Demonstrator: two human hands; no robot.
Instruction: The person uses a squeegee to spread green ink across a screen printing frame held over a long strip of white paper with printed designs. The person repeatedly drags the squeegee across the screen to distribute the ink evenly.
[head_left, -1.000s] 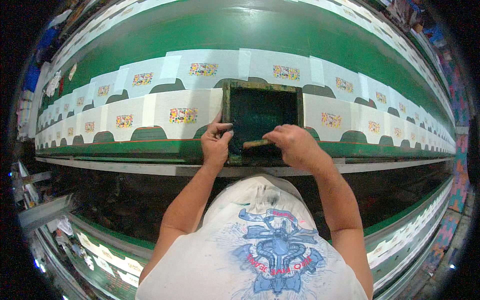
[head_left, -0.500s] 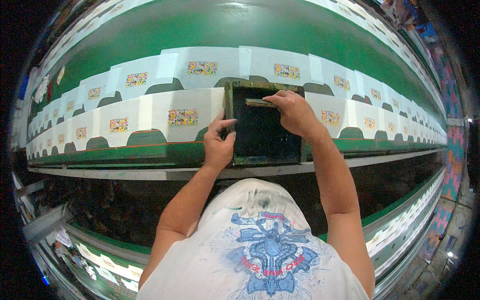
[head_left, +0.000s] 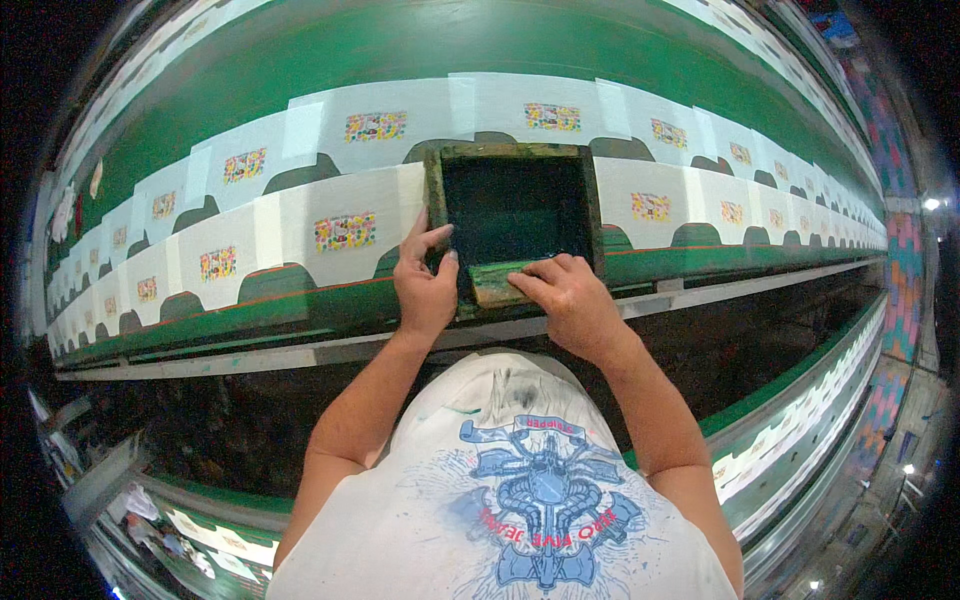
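A wooden screen printing frame (head_left: pixel 512 151) with dark mesh lies on the near row of white fabric pieces (head_left: pixel 385 185). Its left rail is gripped by my left hand (head_left: pixel 428 285), thumb and fingers bent about the edge. My right hand (head_left: pixel 572 305) is closed on a squeegee (head_left: pixel 490 290) with a green-stained, wooden-looking body, tilted at the near end of the mesh. Whatever lies under the mesh is hidden. On either side, pieces carry a small colourful print (head_left: pixel 345 231), (head_left: pixel 650 207).
The long green printing table (head_left: pixel 400 55) bears a second row of printed white pieces (head_left: pixel 490 95) farther back. A pale rail (head_left: pixel 250 358) runs along its near edge, by my body. Behind me stands another green table with white pieces (head_left: pixel 790 450).
My right hand has drawn the squeegee from the far end of the mesh to the near end. My left hand stays at the frame's left rail.
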